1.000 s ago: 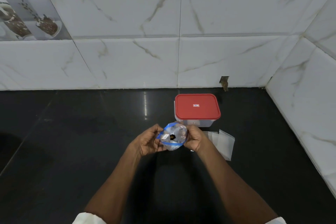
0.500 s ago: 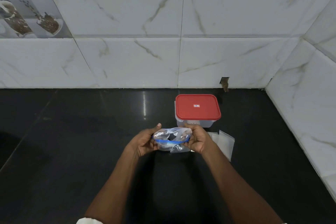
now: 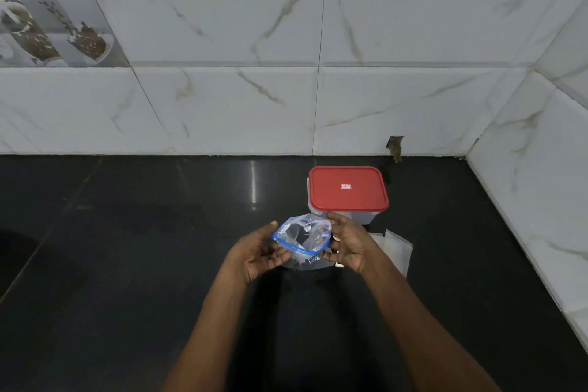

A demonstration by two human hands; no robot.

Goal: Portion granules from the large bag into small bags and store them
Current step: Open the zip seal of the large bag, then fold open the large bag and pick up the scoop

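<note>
I see a small bag (image 3: 302,240) of thin, clear, crinkly plastic w/ a blue zip rim, held above the counter (image 3: 127,264) just in front of the box. Its mouth is pulled into an oval loop facing up toward the cam. The oval's long axis runs roughly left-right btwn the hands, and the body hangs down below. A few small dark bits show inside, too small to ID.

Left hand (image 3: 257,253) pinches the left end of the rim, fingers curled, thumb up. Right hand (image 3: 348,243) grips the right end, thumb over the far edge.

The counter is glossy black stone. Just behind the bag sits a rounded-rectangle box (image 3: 362,218) of translucent plastic, w/ its red lid (image 3: 348,189) on. Flat clear bags (image 3: 397,248) lie on the counter beside the right wrist, partly hidden by it. The wall (image 3: 222,105) is white marble-look tile, w/ a chipped notch (image 3: 395,148) at its base behind the box.
</note>
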